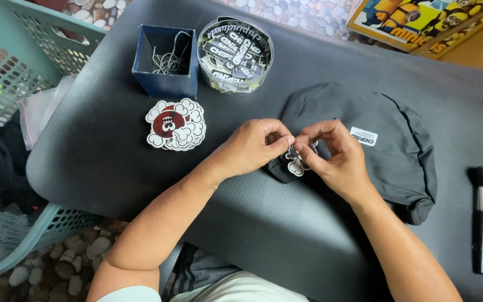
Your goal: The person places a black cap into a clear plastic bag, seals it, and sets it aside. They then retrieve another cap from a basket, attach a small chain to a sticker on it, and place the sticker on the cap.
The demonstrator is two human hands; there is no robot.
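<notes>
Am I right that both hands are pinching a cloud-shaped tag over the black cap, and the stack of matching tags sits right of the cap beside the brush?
Not quite. The head view shows the left hand and right hand pinching the cloud-shaped tag over the black cap, but the stack of matching tags lies left of the cap, below the blue box. Only the brush is on the right.

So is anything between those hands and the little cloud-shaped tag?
Nothing visible. Both the left hand and the right hand already pinch the tag at their fingertips, just over the black garment.
</notes>
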